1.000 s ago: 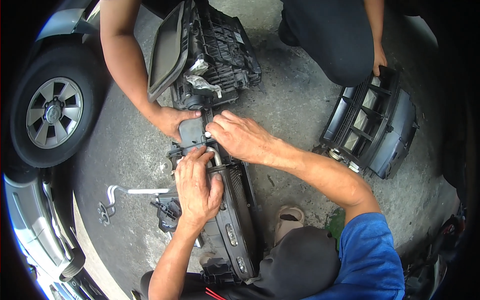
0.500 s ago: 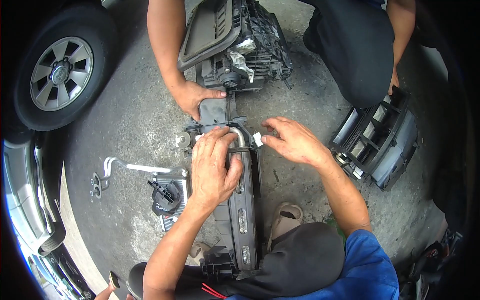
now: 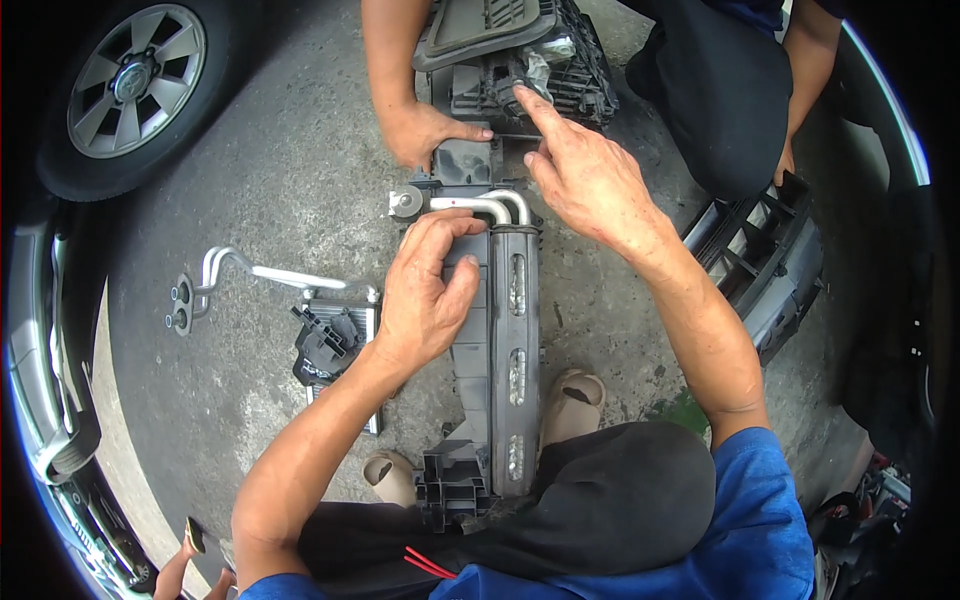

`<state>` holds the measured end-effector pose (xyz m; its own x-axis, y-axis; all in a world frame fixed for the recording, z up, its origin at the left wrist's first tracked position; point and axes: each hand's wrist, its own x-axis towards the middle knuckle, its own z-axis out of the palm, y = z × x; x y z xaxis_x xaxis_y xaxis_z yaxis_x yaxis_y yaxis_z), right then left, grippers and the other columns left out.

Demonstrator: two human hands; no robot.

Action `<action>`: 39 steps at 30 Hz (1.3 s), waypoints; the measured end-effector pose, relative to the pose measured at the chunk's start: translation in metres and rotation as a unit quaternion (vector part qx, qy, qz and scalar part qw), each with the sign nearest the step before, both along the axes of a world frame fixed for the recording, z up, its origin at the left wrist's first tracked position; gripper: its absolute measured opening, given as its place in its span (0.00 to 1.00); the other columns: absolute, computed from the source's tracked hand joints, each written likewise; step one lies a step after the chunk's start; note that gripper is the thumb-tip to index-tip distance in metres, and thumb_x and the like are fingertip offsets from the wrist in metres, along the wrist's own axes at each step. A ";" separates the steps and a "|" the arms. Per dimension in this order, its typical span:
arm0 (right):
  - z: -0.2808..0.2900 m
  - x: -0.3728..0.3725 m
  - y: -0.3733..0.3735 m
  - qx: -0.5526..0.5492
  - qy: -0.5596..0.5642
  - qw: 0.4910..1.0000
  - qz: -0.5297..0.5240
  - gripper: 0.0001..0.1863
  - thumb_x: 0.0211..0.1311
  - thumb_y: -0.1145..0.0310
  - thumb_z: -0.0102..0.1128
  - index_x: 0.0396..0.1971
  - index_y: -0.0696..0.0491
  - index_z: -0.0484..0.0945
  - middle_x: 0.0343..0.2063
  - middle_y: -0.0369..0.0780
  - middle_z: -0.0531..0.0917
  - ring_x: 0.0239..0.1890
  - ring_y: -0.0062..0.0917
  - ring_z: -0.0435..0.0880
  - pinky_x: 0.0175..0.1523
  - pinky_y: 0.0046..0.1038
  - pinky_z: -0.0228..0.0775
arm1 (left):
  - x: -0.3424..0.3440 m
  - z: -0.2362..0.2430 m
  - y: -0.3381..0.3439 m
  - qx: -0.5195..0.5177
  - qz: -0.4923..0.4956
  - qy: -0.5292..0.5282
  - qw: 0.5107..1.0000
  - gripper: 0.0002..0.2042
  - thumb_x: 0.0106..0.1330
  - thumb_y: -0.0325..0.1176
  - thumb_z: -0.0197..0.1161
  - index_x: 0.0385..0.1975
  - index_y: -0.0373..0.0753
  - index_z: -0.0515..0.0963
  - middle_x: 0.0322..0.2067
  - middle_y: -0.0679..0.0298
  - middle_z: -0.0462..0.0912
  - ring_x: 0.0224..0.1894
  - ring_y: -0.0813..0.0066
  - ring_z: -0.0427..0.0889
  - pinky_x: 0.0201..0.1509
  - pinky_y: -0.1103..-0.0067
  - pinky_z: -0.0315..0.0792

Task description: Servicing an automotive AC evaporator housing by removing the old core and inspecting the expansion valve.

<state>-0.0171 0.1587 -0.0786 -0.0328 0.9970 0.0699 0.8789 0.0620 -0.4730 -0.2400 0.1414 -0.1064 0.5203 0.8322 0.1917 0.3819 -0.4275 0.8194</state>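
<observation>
My left hand [image 3: 430,295] has bent fingers over the top of the long grey housing [image 3: 515,390], just below two bent metal pipes [image 3: 510,205]; its thumb is apart. My right hand [image 3: 585,180] is raised, index finger extended toward the black ribbed housing [image 3: 585,75], other fingers partly curled, with nothing visible held; whether the fingertip touches is unclear. A co-worker's hand [image 3: 420,135] grips the grey plate [image 3: 462,160] at the far end of the long housing.
A core with attached pipes [image 3: 300,278] lies left, a black slatted housing [image 3: 760,260] right, where the co-worker's other hand [image 3: 785,160] reaches. A vehicle wheel [image 3: 130,80] stands upper left. My sandal [image 3: 575,400] is beside the long housing.
My right hand has left the pipe area and moved up, index finger now extended; the white piece at its fingertips is no longer visible. My left hand stays on the housing, near the pipes.
</observation>
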 end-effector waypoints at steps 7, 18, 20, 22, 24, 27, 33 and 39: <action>-0.013 0.002 -0.008 0.003 0.057 0.998 -0.041 0.26 0.64 0.64 0.54 0.62 0.49 0.69 0.44 0.43 0.82 0.48 0.39 0.81 0.54 0.39 0.73 | -0.065 0.003 -0.020 -0.199 0.026 0.092 0.975 0.15 0.62 0.26 0.53 0.48 0.34 0.75 0.49 0.58 0.78 0.54 0.68 0.76 0.59 0.72 0.69; -0.093 0.020 0.011 -0.164 0.254 0.953 0.030 0.30 0.73 0.48 0.46 0.62 0.55 0.70 0.57 0.44 0.76 0.62 0.33 0.72 0.66 0.37 0.62 | -0.062 -0.011 0.052 -0.309 0.144 -0.006 0.940 0.35 0.63 0.50 0.56 0.67 0.37 0.60 0.67 0.52 0.61 0.67 0.58 0.64 0.68 0.62 0.60; -0.097 0.020 0.014 -0.203 0.291 0.934 0.040 0.23 0.75 0.56 0.46 0.60 0.56 0.72 0.52 0.42 0.79 0.57 0.27 0.75 0.61 0.32 0.66 | -0.050 -0.015 0.062 -0.360 0.147 -0.085 0.917 0.39 0.63 0.56 0.57 0.68 0.36 0.57 0.69 0.49 0.58 0.68 0.56 0.61 0.69 0.61 0.57; -0.099 0.020 0.013 -0.211 0.295 0.931 0.039 0.22 0.74 0.58 0.49 0.59 0.56 0.73 0.50 0.41 0.81 0.55 0.26 0.77 0.59 0.29 0.67 | -0.039 -0.017 0.062 -0.383 0.148 -0.094 0.907 0.43 0.62 0.60 0.58 0.68 0.34 0.56 0.69 0.48 0.57 0.67 0.57 0.61 0.70 0.56 0.51; -0.091 0.021 0.015 -0.218 0.290 0.931 0.040 0.22 0.73 0.58 0.51 0.58 0.55 0.74 0.50 0.41 0.81 0.55 0.27 0.78 0.58 0.30 0.68 | -0.032 -0.018 0.069 -0.408 0.154 -0.094 0.895 0.43 0.59 0.64 0.58 0.67 0.38 0.58 0.65 0.52 0.63 0.64 0.60 0.64 0.69 0.53 0.50; -0.098 0.026 0.015 -0.206 0.287 0.934 0.054 0.22 0.73 0.58 0.51 0.58 0.56 0.73 0.52 0.42 0.81 0.57 0.27 0.77 0.59 0.31 0.69 | -0.026 -0.021 0.074 -0.463 0.138 -0.089 0.871 0.37 0.58 0.63 0.62 0.60 0.42 0.66 0.52 0.61 0.74 0.57 0.65 0.69 0.63 0.57 0.57; -0.103 0.035 0.009 -0.136 0.278 0.950 0.048 0.19 0.67 0.64 0.55 0.55 0.58 0.76 0.51 0.48 0.82 0.56 0.35 0.79 0.61 0.33 0.68 | -0.025 -0.025 0.084 -0.431 0.119 -0.037 0.894 0.32 0.59 0.55 0.66 0.58 0.41 0.71 0.48 0.58 0.77 0.53 0.69 0.75 0.63 0.64 0.65; -0.097 0.044 -0.003 -0.084 0.253 0.963 -0.044 0.17 0.67 0.66 0.56 0.52 0.57 0.78 0.39 0.42 0.85 0.39 0.25 0.81 0.47 0.29 0.73 | -0.009 0.002 0.074 -0.146 0.106 0.143 0.973 0.29 0.59 0.46 0.64 0.59 0.38 0.71 0.54 0.49 0.74 0.61 0.61 0.72 0.67 0.64 0.63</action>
